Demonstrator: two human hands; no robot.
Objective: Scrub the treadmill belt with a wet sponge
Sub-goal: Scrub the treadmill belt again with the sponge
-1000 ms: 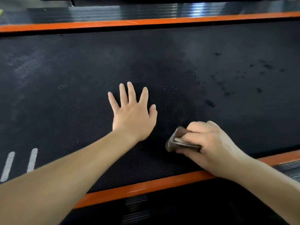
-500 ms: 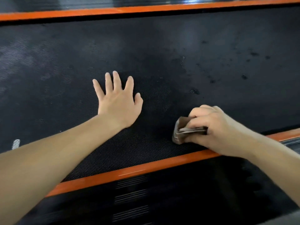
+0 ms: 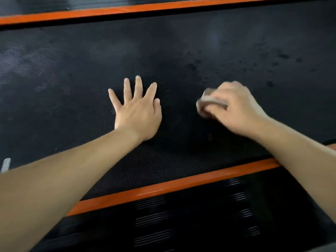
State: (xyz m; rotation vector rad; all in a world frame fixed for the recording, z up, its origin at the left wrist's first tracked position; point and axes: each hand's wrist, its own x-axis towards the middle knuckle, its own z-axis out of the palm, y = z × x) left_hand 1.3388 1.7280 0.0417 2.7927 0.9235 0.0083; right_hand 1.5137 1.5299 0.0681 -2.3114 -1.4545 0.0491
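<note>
Here, item: sponge, likely soft, light, slippery when wet, pressed to the treadmill belt by your right hand, fingers curled round it; hold its long edges. Left hand: flat, fingers spread, on the belt.

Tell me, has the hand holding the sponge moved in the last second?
Yes. The right hand with the sponge has gone farther up the belt, away from the near orange rail.
</note>
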